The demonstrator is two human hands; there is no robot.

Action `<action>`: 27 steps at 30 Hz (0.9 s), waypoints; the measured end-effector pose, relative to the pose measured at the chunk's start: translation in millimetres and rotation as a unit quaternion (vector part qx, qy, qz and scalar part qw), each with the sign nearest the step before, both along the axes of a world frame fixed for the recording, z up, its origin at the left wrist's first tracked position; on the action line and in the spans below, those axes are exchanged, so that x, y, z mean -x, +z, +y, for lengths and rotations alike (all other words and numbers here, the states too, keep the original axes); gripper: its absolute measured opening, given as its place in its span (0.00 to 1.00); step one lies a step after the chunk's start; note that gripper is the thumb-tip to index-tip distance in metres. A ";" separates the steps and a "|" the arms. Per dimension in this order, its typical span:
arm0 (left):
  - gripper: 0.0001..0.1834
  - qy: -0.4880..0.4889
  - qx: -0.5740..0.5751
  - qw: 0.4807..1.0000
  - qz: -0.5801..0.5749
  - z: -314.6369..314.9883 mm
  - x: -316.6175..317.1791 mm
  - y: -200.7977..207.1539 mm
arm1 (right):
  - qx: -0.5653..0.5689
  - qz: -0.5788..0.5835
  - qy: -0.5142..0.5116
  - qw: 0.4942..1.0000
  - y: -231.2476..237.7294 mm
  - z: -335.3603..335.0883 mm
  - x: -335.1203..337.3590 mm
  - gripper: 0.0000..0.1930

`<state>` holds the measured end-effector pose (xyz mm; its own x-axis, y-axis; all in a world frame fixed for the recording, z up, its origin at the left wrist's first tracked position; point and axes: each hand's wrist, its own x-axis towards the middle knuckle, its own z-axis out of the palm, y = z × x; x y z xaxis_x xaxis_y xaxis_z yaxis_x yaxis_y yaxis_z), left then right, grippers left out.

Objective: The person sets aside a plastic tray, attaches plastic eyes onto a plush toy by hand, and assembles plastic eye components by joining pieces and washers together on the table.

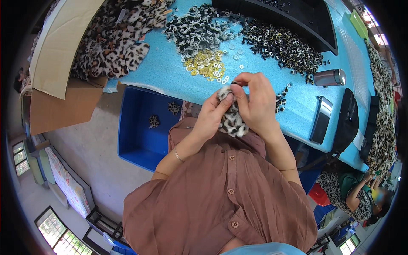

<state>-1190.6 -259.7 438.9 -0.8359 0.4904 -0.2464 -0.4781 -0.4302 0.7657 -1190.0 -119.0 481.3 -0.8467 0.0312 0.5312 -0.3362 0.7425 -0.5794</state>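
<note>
In front of my chest, both hands are closed on a small piece of furry leopard-print plush [234, 124], white with dark spots. My left hand [208, 117] grips its left side, thumb pressed on the fur near the top. My right hand [260, 102] leans against the other side, its thumb and forefinger pinched together at the upper end. A small dark part [234, 83] shows at that pinch; its exact kind is too small to tell. Just beyond my fingers, yellow and white plastic rings [205, 64] lie in a heap on the blue tabletop [165, 87].
Black-and-white plastic parts [197, 29] and dark parts [282, 44] are piled behind. A black tray [293, 21], metal flask [330, 77] and phone [321, 120] stand right. Leopard plush pieces [114, 46] fill the left. A blue bin [136, 123] sits below. Another person [357, 195] works at right.
</note>
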 end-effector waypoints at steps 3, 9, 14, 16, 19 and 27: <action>0.16 -0.021 0.035 0.999 0.029 -2.0 -1.0 5.8 | 0.031 -0.036 0.015 0.999 -1.1 -4.3 -1.2 0.08; 0.12 -0.150 0.189 0.954 0.180 -25.4 12.7 5.2 | 0.232 -0.265 0.045 0.935 -8.0 7.4 4.9 0.09; 0.12 -0.123 0.220 0.931 0.264 -26.7 11.8 4.5 | 0.246 -0.284 0.048 0.925 -9.6 4.9 5.4 0.09; 0.14 -0.146 0.037 0.988 0.042 -26.2 8.5 4.3 | 0.263 -0.293 0.052 0.918 -7.4 2.6 2.0 0.09; 0.18 -0.179 -0.063 0.979 -0.080 -31.8 6.8 10.9 | 0.294 -0.293 0.055 0.908 -3.7 0.0 -2.8 0.07; 0.20 -0.141 -0.132 0.967 -0.163 -28.0 -3.0 17.6 | 0.268 -0.205 0.042 0.940 -8.3 -4.1 -7.1 0.09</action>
